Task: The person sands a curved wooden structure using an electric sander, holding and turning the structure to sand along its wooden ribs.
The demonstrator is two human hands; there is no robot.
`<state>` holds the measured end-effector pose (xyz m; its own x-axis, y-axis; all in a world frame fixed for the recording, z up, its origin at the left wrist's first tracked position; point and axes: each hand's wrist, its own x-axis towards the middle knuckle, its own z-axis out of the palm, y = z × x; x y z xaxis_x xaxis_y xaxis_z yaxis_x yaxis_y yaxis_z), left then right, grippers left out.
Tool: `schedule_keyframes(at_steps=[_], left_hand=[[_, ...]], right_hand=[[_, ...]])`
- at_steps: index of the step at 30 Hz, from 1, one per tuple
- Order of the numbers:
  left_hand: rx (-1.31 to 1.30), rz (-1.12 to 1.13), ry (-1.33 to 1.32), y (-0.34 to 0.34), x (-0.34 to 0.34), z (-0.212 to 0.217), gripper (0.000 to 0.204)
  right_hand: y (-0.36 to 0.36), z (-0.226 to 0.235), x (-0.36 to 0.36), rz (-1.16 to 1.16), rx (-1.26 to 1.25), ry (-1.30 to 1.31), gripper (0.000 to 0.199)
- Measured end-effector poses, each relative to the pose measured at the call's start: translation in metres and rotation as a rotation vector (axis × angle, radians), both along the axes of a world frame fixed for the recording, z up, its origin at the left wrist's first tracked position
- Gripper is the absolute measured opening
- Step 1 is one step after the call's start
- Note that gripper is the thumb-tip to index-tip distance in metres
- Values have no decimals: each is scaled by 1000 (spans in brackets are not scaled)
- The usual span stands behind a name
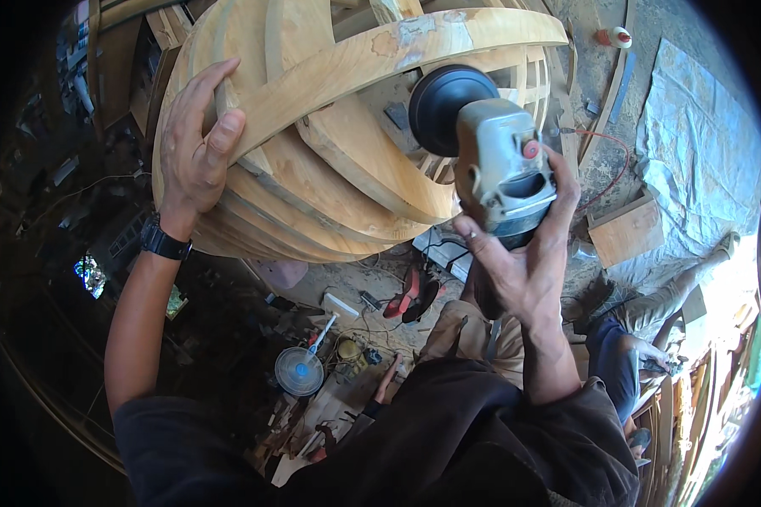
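A large curved wooden structure [330, 160] made of bent slats fills the upper middle of the head view. My left hand [196, 139] grips one of its slats at the left edge; a black watch sits on that wrist. My right hand [524, 253] holds a grey angle grinder [500, 165] with a red button. Its black round sanding disc [444, 103] rests against the inner side of a pale slat that shows a patched spot.
Below lie a small blue fan [298, 370], red-handled tools [406, 296], cables and wood scraps on a dirty floor. A wooden box [626, 230] and a grey tarp [702, 144] are at the right. Another person [643, 338] crouches at lower right.
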<state>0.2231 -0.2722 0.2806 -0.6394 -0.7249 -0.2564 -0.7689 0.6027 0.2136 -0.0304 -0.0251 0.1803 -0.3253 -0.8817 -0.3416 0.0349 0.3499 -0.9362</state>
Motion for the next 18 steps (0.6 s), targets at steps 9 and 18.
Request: schedule_keyframes(at_steps=[9, 18], left_hand=[[0, -7, 6, -1, 0, 1, 69], [29, -9, 7, 0, -5, 2, 69]], right_hand=[[6, 5, 4, 118, -11, 49, 101], [-2, -3, -14, 50, 17, -4, 99]])
